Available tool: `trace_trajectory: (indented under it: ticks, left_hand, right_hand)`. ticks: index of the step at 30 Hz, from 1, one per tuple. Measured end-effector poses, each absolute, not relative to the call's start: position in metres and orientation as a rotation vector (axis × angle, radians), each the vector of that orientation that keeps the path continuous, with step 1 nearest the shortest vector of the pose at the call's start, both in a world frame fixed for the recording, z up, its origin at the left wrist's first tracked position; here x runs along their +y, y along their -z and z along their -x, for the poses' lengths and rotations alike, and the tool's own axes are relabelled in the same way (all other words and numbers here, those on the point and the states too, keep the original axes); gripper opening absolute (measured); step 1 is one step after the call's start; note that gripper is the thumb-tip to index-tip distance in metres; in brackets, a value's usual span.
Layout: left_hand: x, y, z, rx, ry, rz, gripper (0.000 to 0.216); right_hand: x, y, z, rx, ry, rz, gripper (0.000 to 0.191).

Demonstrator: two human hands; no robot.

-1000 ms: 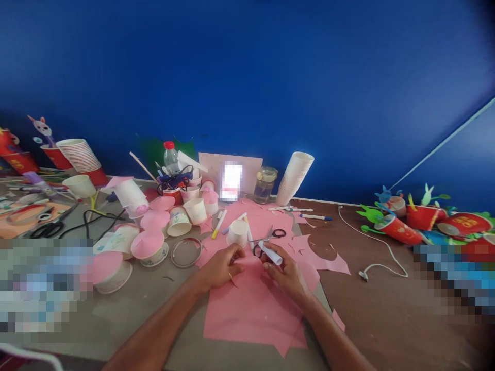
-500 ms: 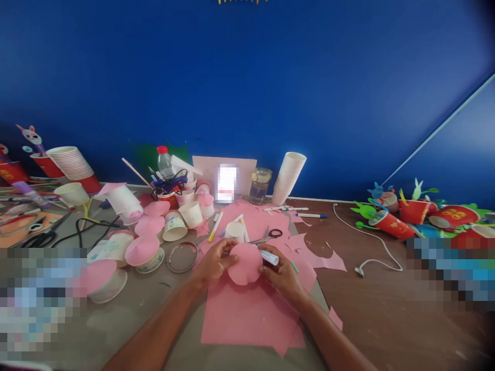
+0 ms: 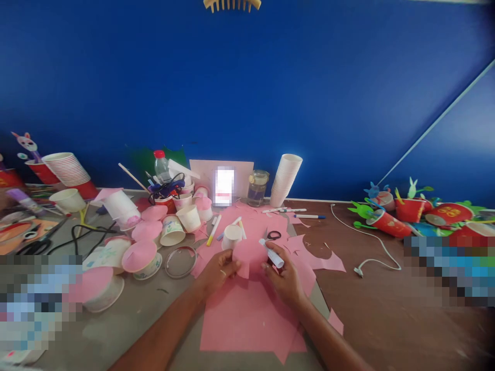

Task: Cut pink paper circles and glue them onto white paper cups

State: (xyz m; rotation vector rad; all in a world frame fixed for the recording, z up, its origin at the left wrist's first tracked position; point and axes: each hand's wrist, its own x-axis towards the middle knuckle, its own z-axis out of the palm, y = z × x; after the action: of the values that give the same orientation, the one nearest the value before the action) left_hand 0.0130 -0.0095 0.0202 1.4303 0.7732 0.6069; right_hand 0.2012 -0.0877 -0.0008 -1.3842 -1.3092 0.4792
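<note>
Between my two hands is a round piece of pink paper [image 3: 251,255] with a slit at its lower edge, held above the pink sheets. My left hand [image 3: 218,272] pinches its left edge, thumb in front. The fingers of my right hand [image 3: 285,278] hold its right edge and also grip a white tube [image 3: 274,256], perhaps a glue stick. Just behind the paper stands a white paper cup [image 3: 232,236]. Scissors with dark handles [image 3: 274,235] lie behind my right hand, their blades partly hidden.
Large pink sheets [image 3: 247,324] cover the middle of the table. To the left lie cups with pink paper tops [image 3: 141,255] and a roll of tape [image 3: 181,262]. At the back stand a cup stack [image 3: 286,180] and a jar [image 3: 257,188]. A white cable [image 3: 371,234] lies right.
The view has tilted up slightly. The pink paper has turned and its slit edges look shifted, now nearer my left thumb. The white tube has tilted more steeply in my right hand.
</note>
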Motion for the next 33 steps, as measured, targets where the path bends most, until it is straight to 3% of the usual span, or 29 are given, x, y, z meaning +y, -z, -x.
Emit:
trace_trajectory:
  ticks: [13,24,33]
  left_hand:
    - [-0.014,-0.023,-0.015,0.701,-0.555,-1.135,0.029]
    - [-0.021,-0.019,-0.022,0.755,-0.627,-1.188,0.024]
    - [-0.023,-0.021,-0.024,0.759,-0.618,-1.201,0.033]
  right_hand:
    - [-0.09,-0.002,-0.201,-1.471,-0.154,1.443,0.035]
    - [-0.09,-0.002,-0.194,-1.345,-0.364,1.482,0.037]
    - [-0.085,0.002,-0.191,-1.126,-0.577,1.363,0.04]
